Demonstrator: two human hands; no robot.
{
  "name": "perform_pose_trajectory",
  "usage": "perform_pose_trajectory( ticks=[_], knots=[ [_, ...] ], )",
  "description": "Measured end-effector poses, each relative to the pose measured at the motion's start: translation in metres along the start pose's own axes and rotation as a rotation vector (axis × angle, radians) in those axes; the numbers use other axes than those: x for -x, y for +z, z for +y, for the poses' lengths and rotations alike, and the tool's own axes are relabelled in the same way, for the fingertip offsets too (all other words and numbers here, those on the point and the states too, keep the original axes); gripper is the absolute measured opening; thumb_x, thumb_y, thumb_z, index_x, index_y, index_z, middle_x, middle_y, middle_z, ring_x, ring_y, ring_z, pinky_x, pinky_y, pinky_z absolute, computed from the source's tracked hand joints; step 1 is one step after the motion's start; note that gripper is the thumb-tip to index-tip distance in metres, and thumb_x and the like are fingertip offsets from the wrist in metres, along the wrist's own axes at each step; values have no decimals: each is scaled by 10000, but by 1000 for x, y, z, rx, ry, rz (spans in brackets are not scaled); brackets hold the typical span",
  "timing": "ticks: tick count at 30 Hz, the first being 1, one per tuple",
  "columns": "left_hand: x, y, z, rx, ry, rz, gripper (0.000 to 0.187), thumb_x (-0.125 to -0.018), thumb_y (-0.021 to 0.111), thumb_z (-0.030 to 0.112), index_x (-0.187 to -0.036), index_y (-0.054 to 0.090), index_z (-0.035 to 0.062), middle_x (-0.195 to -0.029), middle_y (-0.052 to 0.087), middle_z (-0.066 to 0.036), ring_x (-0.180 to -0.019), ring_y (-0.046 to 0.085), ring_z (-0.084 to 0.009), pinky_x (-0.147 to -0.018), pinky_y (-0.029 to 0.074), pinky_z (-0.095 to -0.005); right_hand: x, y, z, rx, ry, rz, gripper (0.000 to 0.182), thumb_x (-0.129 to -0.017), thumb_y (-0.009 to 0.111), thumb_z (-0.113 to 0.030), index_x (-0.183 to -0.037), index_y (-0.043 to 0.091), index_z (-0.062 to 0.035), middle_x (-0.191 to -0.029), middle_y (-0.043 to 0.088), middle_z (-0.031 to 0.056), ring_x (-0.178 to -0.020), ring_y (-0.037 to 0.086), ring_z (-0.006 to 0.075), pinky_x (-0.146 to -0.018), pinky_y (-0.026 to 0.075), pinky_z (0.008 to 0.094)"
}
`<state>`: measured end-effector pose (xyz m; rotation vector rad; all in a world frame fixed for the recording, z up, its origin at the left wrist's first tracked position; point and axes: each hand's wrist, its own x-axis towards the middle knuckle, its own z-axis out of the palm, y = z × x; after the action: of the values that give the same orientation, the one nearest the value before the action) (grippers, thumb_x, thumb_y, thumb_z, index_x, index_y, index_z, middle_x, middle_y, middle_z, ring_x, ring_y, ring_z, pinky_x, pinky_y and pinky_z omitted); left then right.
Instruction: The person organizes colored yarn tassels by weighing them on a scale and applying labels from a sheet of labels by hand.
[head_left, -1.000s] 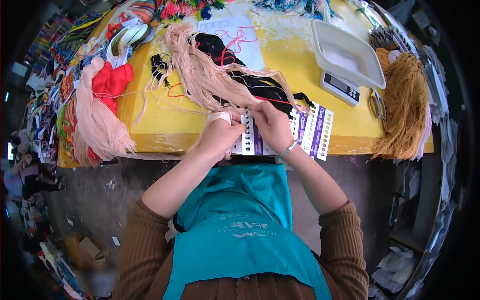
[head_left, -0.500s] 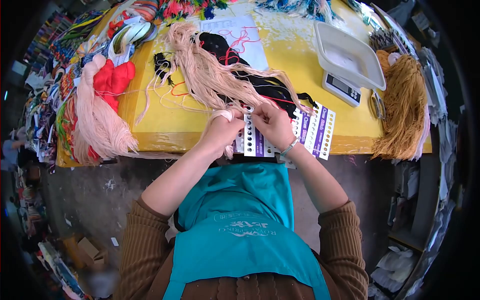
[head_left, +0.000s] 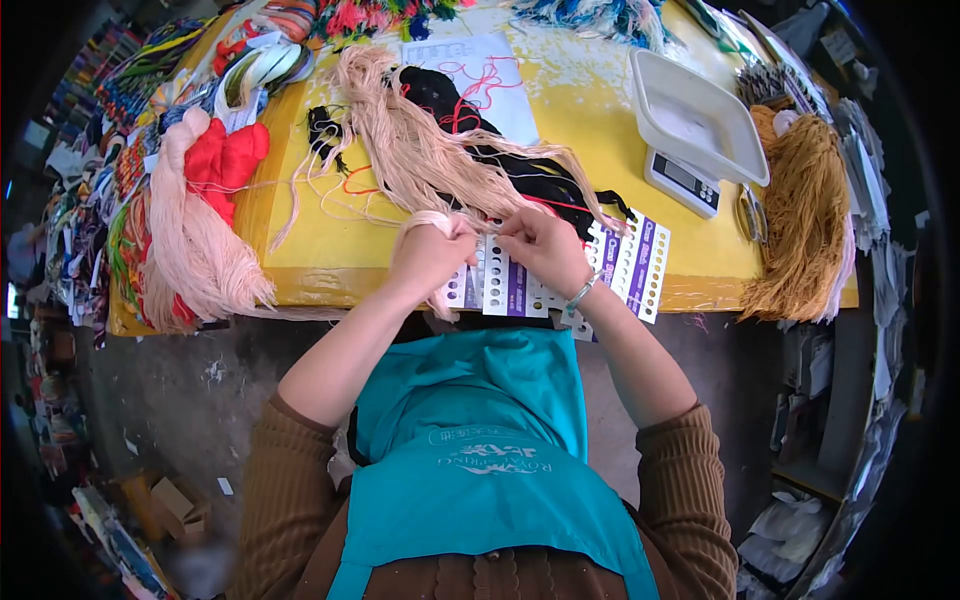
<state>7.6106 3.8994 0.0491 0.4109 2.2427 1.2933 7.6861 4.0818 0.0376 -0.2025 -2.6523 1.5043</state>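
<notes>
My left hand is closed, with a hank of pale peach thread looped over it and a tail hanging below the wrist. Just right of it, my right hand pinches at the top of a white and purple punched thread card. What lies between those fingertips is too small to make out. More punched cards fan out to the right, beneath and beside my right wrist. Beyond both hands lies a long bundle of beige thread over black thread, with loose red strands on top.
A white tray sits on a digital scale at the right. Scissors lie beside brown thread. Pink thread and red thread hang over the left side of the yellow table.
My left hand has shifted slightly left, away from the card, and its thread tail moved with it. My right hand stays nearly in place, pinching at the card's top.
</notes>
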Motion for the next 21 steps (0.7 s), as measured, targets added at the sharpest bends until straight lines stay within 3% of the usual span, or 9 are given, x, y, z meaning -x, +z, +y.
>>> perform_pose_trajectory(
  ticks=[3, 7, 9, 12, 14, 16, 18, 20, 21],
  knots=[
    [1, -7, -5, 362, 9, -46, 76, -806, 619, 69, -803, 667, 10, -668, 642, -33, -551, 559, -89, -522, 449, -247, -1, -4, -17, 142, 80, -41, 246, -767, 738, -271, -882, 670, -65, -724, 657, 67, -660, 645, 185, -606, 497, 327],
    [9, -2, 5, 500, 4, -191, 106, -864, 620, 119, -858, 660, 21, -653, 613, -37, -510, 484, -64, -474, 362, -214, -3, -1, -18, 224, 79, -37, 276, -761, 740, -310, -890, 666, -77, -721, 655, 63, -670, 650, 198, -608, 500, 338],
    [8, -5, 7, 649, -106, -401, 139, -880, 606, 138, -869, 655, 9, -629, 601, -41, -480, 456, -66, -457, 334, -213, -5, 4, -12, 208, 39, 42, 311, -804, 724, -353, -894, 662, -62, -740, 666, 65, -681, 655, 200, -620, 505, 331],
    [1, 1, 5, 547, -95, -248, 207, -889, 585, 193, -805, 661, 19, -573, 586, -24, -468, 443, -59, -440, 321, -228, -11, 4, 0, -143, 44, 28, 380, -853, 689, -402, -887, 652, -25, -765, 678, 73, -704, 661, 197, -642, 512, 316],
    [-7, 8, 0, 450, -45, -208, 194, -874, 576, 192, -809, 669, 36, -543, 580, -15, -472, 464, -70, -452, 349, -251, -14, 1, 5, -102, 29, -14, 428, -887, 660, -421, -911, 634, 6, -775, 677, 80, -698, 654, 167, -650, 512, 294],
    [-6, 10, 11, 70, 84, -215, 155, -851, 580, 170, -807, 671, 51, -557, 595, -15, -489, 497, -80, -469, 383, -279, -15, 2, 11, -243, 32, -65, 425, -889, 661, -414, -949, 620, 5, -755, 661, 77, -668, 636, 139, -639, 509, 284],
    [-8, 9, 17, 43, 62, -236, 118, -834, 591, 152, -801, 662, 64, -588, 610, -18, -510, 531, -100, -502, 417, -308, -16, 5, 16, -293, 7, -58, 422, -889, 661, -412, -963, 614, 2, -753, 655, 76, -667, 628, 128, -634, 505, 277],
    [-10, 6, 20, 96, 77, -229, 110, -832, 596, 143, -771, 643, 65, -588, 575, 10, -464, 478, -85, -437, 360, -270, -15, 5, 15, -345, -18, -50, 420, -890, 662, -409, -977, 609, -1, -751, 648, 75, -665, 621, 116, -629, 500, 271],
    [-16, -2, 15, 524, -221, -376, 142, -838, 602, 157, -710, 589, 97, -555, 464, 57, -406, 365, -46, -366, 264, -216, -14, -1, 6, -262, 48, -92, 349, -909, 651, -337, -991, 589, -3, -742, 633, 46, -668, 604, 87, -614, 477, 239]
  ],
)
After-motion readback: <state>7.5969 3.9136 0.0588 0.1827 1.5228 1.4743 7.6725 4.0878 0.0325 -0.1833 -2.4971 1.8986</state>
